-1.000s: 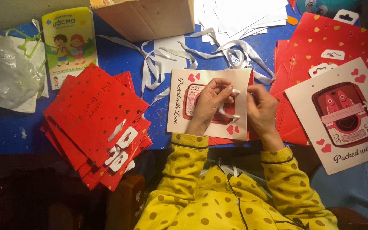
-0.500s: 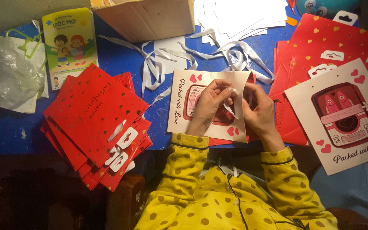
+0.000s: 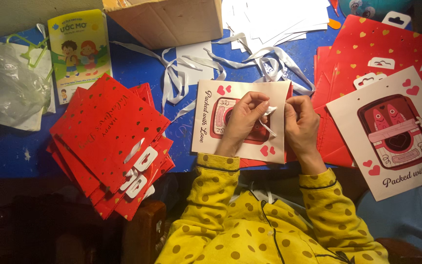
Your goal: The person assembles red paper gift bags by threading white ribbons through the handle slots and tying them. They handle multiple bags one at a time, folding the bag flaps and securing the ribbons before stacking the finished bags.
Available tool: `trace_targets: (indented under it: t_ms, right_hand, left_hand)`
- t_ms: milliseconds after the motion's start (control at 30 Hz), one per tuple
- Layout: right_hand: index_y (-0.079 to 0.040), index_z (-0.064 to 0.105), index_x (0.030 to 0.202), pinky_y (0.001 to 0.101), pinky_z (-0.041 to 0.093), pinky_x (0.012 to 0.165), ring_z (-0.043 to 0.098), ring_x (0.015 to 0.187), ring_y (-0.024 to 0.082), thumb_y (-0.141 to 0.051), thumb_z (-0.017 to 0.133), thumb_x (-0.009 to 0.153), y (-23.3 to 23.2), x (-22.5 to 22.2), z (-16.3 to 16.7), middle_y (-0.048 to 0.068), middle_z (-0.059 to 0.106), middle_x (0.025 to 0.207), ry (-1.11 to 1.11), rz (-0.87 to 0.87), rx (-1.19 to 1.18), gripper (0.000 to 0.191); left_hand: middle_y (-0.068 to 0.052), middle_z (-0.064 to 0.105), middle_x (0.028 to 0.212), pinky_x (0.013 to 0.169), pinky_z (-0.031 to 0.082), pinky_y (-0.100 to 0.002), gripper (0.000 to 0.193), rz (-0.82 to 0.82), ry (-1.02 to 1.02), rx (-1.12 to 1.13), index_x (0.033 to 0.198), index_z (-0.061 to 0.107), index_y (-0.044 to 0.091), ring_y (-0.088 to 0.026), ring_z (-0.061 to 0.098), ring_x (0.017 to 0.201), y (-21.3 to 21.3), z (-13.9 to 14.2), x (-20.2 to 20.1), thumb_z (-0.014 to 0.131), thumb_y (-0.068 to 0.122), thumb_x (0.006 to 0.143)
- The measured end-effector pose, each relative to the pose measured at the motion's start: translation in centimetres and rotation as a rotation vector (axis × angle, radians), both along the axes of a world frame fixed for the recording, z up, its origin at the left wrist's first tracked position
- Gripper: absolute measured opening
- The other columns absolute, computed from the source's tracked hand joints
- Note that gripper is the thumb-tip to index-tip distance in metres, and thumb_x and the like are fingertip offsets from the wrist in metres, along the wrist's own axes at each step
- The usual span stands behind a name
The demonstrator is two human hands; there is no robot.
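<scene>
Both hands pinch the same white ribbon (image 3: pixel 268 120) — the left hand (image 3: pixel 244 119) has its fingers closed on it from the left, the right hand (image 3: pixel 301 122) has its fingers closed on it from the right, and the ribbon runs short between them. The hands rest on a cream paper bag (image 3: pixel 210 117) with a red picture and red hearts, which lies flat on the blue table (image 3: pixel 123 68), just in front of the person in yellow dotted sleeves.

How the ribbon joins the bag I cannot tell; the fingers cover that place, and also the middle of the picture.

To the left lies a fanned pile of red bags (image 3: pixel 106 142) with small hearts. To the right is another cream bag (image 3: pixel 396 132), cut off by the edge, on more red bags (image 3: pixel 367 49). Behind the hands — loose white ribbons (image 3: pixel 191 66), a cardboard box (image 3: pixel 167 22), white paper sheets (image 3: pixel 274 17). Far left are a clear plastic bag (image 3: pixel 6 88) and a yellow-green booklet (image 3: pixel 79 49).
</scene>
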State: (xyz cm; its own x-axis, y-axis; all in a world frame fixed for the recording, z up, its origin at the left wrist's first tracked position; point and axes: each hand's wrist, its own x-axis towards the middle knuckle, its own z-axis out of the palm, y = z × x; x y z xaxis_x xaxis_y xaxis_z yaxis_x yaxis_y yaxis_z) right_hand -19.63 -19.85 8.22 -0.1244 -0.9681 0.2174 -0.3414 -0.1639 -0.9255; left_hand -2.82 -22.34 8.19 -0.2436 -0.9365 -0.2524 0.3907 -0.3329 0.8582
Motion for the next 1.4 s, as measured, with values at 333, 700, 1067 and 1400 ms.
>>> trace_targets:
  t_ms: [333, 700, 1067, 1400]
  right_hand:
    - [0.0, 0.066, 0.114, 0.0253, 0.054, 0.073, 0.069, 0.084, 0.01, -0.004, 0.064, 0.104, 0.1, 0.0, 1.3, 0.008, 0.073, 0.094, -0.033, 0.153, -0.029, 0.011]
    - [-0.002, 0.06, 0.109, 0.0207, 0.046, 0.062, 0.058, 0.071, 0.003, -0.012, 0.064, 0.11, 0.2, -0.9, 0.0, 0.001, 0.069, 0.09, -0.269, -0.003, -0.018, 0.011]
    - [-0.002, 0.055, 0.113, 0.02, 0.049, 0.062, 0.061, 0.072, 0.004, -0.012, 0.059, 0.112, 0.1, 0.0, 1.0, 0.007, 0.072, 0.097, -0.452, 0.037, 0.001, 0.011]
    - [-0.002, 0.056, 0.113, 0.0175, 0.045, 0.063, 0.058, 0.076, 0.003, -0.008, 0.057, 0.111, 0.4, 0.5, 1.2, 0.013, 0.074, 0.113, -0.491, 0.118, -0.036, 0.007]
  left_hand:
    - [-0.004, 0.068, 0.092, 0.07, 0.052, -0.02, 0.021, 0.025, 0.05, -0.071, 0.119, 0.062, 0.003, -0.007, 0.063, 0.075, -0.2, 0.0, -0.4, 0.067, 0.015, 0.102]
    - [0.001, 0.062, 0.096, 0.073, 0.05, -0.018, 0.03, 0.072, -0.156, -0.235, 0.12, 0.062, 0.002, -0.003, 0.058, 0.081, 0.4, 0.0, -2.0, 0.076, 0.01, 0.095]
    - [0.004, 0.047, 0.082, 0.053, 0.045, -0.023, 0.074, 0.017, -0.646, -0.285, 0.134, 0.054, 0.006, -0.005, 0.05, 0.06, 1.0, 2.3, -1.6, 0.087, 0.037, 0.075]
    - [0.005, 0.05, 0.073, 0.06, 0.048, -0.025, 0.057, 0.036, -0.626, -0.357, 0.131, 0.056, 0.006, -0.006, 0.053, 0.064, 0.9, 0.8, -0.5, 0.079, 0.033, 0.087]
